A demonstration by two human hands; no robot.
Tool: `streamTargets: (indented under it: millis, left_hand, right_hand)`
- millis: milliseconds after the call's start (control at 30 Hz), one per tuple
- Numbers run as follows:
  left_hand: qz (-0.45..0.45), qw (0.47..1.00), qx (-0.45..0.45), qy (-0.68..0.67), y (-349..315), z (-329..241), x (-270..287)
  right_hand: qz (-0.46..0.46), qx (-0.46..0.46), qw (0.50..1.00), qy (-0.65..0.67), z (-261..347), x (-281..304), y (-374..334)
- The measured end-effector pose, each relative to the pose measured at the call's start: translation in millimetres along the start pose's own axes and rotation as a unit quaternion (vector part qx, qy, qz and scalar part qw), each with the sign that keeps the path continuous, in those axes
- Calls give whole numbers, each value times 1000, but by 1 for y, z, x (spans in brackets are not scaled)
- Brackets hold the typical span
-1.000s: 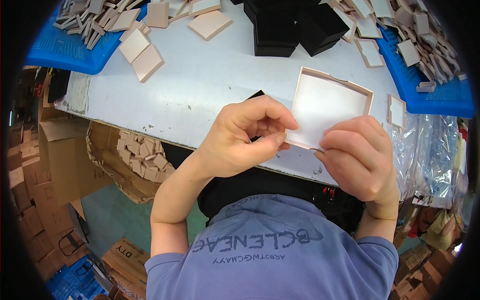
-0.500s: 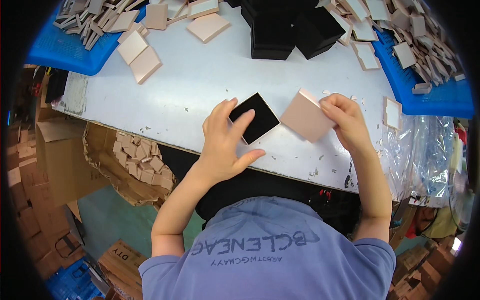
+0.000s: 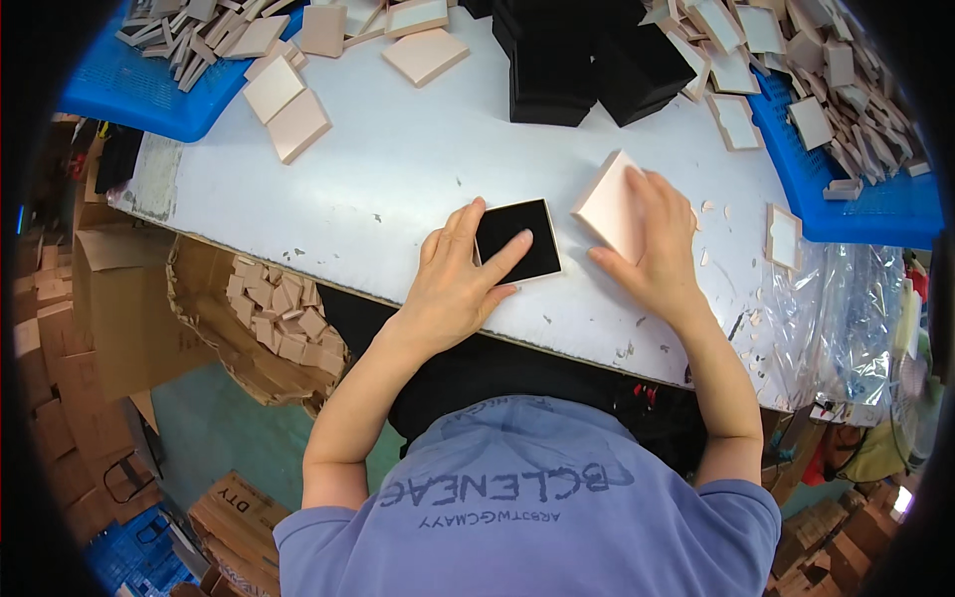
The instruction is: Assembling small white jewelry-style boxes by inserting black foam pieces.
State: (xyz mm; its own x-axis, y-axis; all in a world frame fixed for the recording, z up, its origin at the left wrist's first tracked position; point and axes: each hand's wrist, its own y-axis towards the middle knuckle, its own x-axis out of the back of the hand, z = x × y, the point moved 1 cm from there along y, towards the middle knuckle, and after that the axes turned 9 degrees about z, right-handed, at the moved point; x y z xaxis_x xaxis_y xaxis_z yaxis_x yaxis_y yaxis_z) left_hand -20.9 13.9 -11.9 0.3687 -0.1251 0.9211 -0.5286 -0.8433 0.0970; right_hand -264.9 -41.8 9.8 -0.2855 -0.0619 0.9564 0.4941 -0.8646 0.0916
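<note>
On the white table [image 3: 398,189], my left hand [image 3: 453,284] lies over a black square insert [image 3: 522,234] with a thin pale rim. Its index finger crosses the insert and its thumb is at the near edge. To the right, my right hand [image 3: 652,249] is laid flat on a pink square box [image 3: 605,204], which sits slightly tilted on the table with only its left part showing. The insert and the box are a short gap apart.
Black boxes [image 3: 582,60] are stacked at the back. Blue trays of pink pieces stand at the back left [image 3: 149,95] and right [image 3: 875,204]. Loose pink lids [image 3: 296,124] lie on the table. A carton of pink pieces [image 3: 284,318] sits below the table's edge.
A second ago both hands held the pink box together near the table's edge. Since then they have parted: the left is on the black insert, the right presses the pink box down.
</note>
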Motion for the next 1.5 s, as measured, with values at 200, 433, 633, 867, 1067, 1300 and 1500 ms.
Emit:
streamTargets:
  millis: [200, 433, 633, 867, 1067, 1300, 1500]
  left_hand:
    - [-118, 960, -62, -245, 15, 9, -13]
    - [61, 998, 12, -11, 17, -6, 2]
    - [112, 994, 5, 1, 19, -2, 12]
    - [93, 995, 2, 35, 21, 1, 2]
    - [42, 999, -6, 4, 18, 4, 2]
    - [24, 1000, -14, 11, 17, 5, 1]
    - [-4, 999, -25, -40, 14, 6, 0]
  right_hand:
    - [92, 245, 956, 131, 17, -11, 34]
    - [97, 270, 955, 69, 27, -18, 22]
    - [113, 226, 965, 69, 24, -24, 19]
    - [24, -155, 984, -90, -39, -22, 2]
    - [35, -443, 892, -77, -74, 2, -120]
    - [103, -540, 816, -180, -48, 12, -276]
    - [-66, -685, 717, -112, -72, 17, -342]
